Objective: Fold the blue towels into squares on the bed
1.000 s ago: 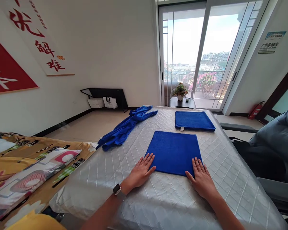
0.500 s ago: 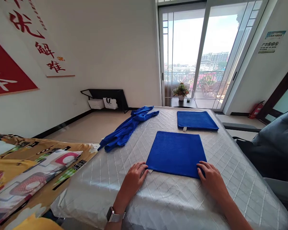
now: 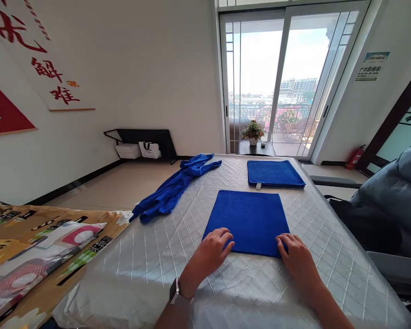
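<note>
A folded blue cloth (image 3: 250,217) lies flat on the silver quilted cover, its near edge toward me. My left hand (image 3: 214,249), with a watch (image 3: 176,291) on its wrist, is over the cloth's near left corner, thumb and fingers apart. At the near right corner my right hand (image 3: 294,251) rests its fingertips on the edge, with the thumb a little away from the fingers. Beyond is a second folded blue cloth (image 3: 276,172), with a small white tag at its near edge. To the left lies a crumpled, unfolded blue cloth (image 3: 176,185).
The silver quilted cover (image 3: 147,269) spreads over the whole surface. A patterned pillow (image 3: 37,267) on brown printed bedding is at left. A dark grey puffy item (image 3: 393,183) stands at right. A potted plant (image 3: 253,132) is by the glass doors; a fire extinguisher (image 3: 355,156) stands at the wall.
My left hand has moved right and forward, from beside the near left corner onto the cloth. My right hand stays at the right corner. The view has shifted slightly to the right.
</note>
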Motion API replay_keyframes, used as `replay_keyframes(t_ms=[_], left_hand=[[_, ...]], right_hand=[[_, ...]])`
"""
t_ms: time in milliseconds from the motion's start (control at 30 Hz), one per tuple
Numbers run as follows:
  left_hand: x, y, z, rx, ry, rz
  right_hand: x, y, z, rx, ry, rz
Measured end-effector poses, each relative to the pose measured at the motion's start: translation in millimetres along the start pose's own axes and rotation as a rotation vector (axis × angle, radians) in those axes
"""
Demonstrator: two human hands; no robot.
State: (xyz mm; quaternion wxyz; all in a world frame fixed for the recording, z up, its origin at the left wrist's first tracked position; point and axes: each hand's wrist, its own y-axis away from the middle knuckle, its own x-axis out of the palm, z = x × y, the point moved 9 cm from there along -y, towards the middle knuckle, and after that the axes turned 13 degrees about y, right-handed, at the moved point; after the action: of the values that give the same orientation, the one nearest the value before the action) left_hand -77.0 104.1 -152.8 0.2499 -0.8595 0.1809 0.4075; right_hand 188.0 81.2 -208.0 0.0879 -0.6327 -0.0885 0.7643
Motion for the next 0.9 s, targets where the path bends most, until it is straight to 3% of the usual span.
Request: replay_keyframes(t_ms=[100,167,267,400,500,667,900], left_hand=[[46.4,-43,-60,0.244,0.084,0.207],[74.1,-66,-83,0.348,0.075,0.208],[107.3,-85,-87,0.368,0.031,0.095],[136.6,-84,-64,0.305,0.019,0.09],[136.9,-83,-41,0.237,0.008,0.111],[120.2,-90,3,0.075,-0.011,0.166],[68.9,-79,91,-0.116,-0.053,0.143]], right_hand=[[4,-1,2,-0.015,0.008,-0.008],[10,-1,4,-0.039,0.048,-0.013],[26,0,3,-0.05,0.145,0.02],[49,2,-4,-0.019,0.227,0.123],[54,2,-6,-0.006,0.247,0.161],[51,1,-6,-0.001,0.244,0.186],[48,2,-5,0.011,0.217,0.206]])
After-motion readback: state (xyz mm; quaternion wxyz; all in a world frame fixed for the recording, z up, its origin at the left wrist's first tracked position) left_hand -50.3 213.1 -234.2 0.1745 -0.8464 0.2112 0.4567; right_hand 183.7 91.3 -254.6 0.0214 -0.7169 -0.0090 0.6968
